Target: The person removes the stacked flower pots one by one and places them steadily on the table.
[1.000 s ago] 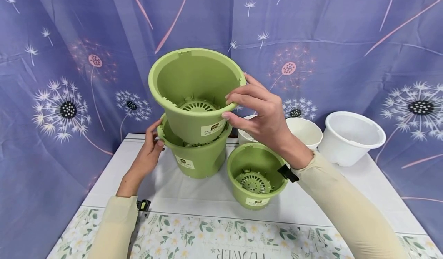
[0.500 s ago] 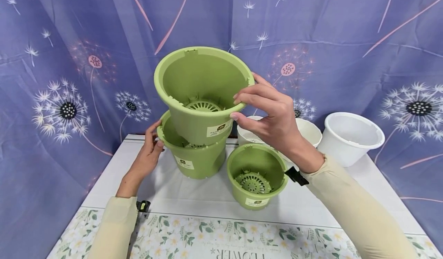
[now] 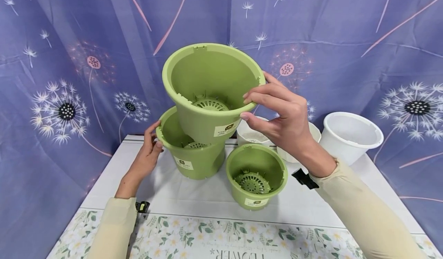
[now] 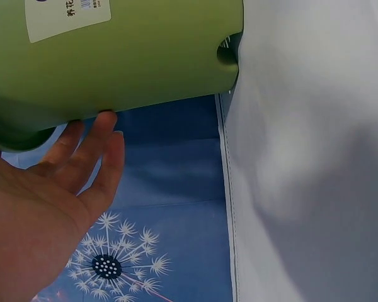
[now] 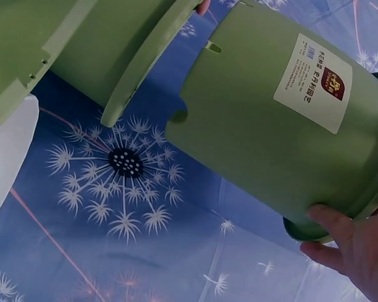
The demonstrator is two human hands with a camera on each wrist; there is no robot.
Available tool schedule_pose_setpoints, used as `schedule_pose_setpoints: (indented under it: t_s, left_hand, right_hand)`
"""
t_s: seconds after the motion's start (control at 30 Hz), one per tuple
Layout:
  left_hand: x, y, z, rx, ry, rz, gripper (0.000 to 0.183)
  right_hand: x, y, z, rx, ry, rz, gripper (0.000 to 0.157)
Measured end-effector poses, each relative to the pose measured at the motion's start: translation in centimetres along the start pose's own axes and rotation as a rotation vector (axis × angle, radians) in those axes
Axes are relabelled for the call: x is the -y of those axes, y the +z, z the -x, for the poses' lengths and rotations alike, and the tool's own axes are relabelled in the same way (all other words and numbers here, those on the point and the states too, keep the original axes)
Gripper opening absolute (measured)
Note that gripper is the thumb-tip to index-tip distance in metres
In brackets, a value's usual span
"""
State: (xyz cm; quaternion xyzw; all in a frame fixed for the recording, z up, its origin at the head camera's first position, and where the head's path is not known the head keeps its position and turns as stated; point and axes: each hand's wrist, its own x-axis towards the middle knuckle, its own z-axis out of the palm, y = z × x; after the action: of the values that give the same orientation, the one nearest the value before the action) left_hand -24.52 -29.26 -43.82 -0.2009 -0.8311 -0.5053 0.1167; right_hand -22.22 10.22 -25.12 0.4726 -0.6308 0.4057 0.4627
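A green flower pot with a paper label is tilted above another green flower pot that stands on the table. My right hand pinches the upper pot's rim at its right side, thumb outside and fingers over the edge. My left hand holds the lower pot by its left rim; in the left wrist view several fingertips touch its outer wall. The upper pot's base hides part of the lower pot's opening. In the right wrist view the raised pot is apart from the lower pot's rim.
A smaller green pot with a slotted bottom stands upright at the front middle. Behind the right arm are a white pot and two more white pots, partly hidden. A purple dandelion curtain hangs behind the table.
My right hand has moved right and slightly up with the upper green flower pot, uncovering more of the lower pot's opening. My left hand and the lower pot have stayed almost still.
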Motion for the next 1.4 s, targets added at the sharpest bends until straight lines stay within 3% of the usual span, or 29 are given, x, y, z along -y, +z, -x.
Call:
schedule_pose_setpoints:
  t_s: [0.67,1.07,1.4]
  left_hand:
    - [0.1,0.1,0.0,-0.010,0.021,0.008,0.061]
    - [-0.4,0.1,0.0,0.002,-0.023,-0.005,0.061]
    - [-0.2,0.1,0.2,-0.002,-0.020,-0.018,0.061]
  right_hand:
    - [0.6,-2.2,0.7,-0.072,0.044,0.021,0.049]
    - [1.2,-3.6,1.2,-0.112,0.057,0.053,0.053]
    - [1.2,-4.7,2.0,-0.138,0.064,0.050,0.051]
